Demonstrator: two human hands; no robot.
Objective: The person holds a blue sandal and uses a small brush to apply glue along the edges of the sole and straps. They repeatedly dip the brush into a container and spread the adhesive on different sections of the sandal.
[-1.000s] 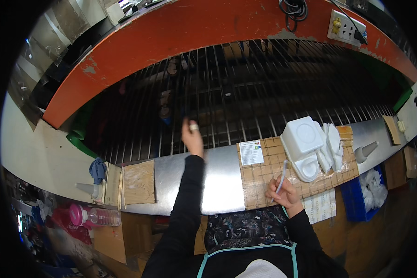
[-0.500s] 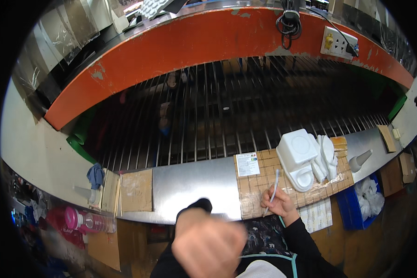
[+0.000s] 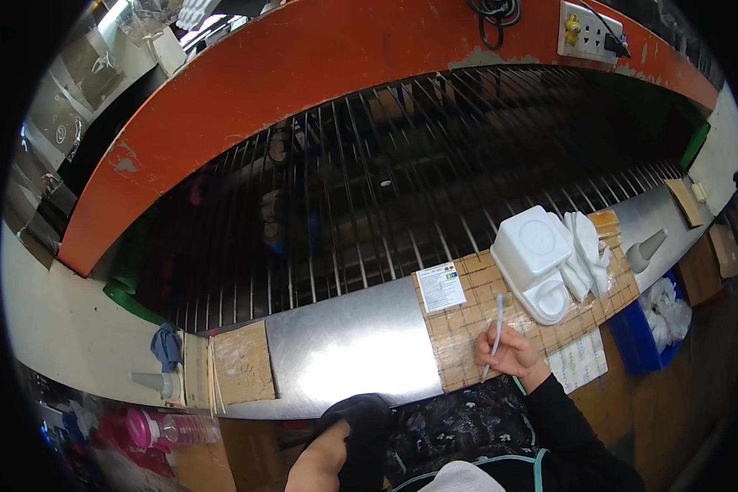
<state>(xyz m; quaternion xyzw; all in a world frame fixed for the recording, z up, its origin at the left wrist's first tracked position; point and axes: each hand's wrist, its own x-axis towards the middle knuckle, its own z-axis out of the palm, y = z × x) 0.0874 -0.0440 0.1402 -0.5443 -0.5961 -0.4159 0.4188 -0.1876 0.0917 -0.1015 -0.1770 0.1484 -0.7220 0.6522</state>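
My right hand (image 3: 512, 351) is closed round a slim whitish brush (image 3: 497, 328), shaped like a toothbrush, with a small brownish patch at its upper end. It rests over the front of a taped cardboard sheet (image 3: 459, 348). Just beyond it stands a white plastic container (image 3: 533, 243) with a low round part in front. Folded white cloths or gloves (image 3: 586, 258) lie against its right side. Of my left arm, only the bare forearm (image 3: 320, 459) and dark sleeve show at the lower edge; the hand itself is out of the picture.
A metal ledge (image 3: 344, 328) runs along the front, with metal bars (image 3: 336, 213) behind it and an orange beam (image 3: 303, 74) beyond. Grey cones (image 3: 646, 250) stick out at both ends. A blue bin (image 3: 631, 344) sits lower right, a pink-capped bottle (image 3: 172, 429) lower left.
My left hand, raised close in front a moment ago, has gone out at the lower edge. My right hand keeps hold of the brush. The whole view has shifted and tilted.
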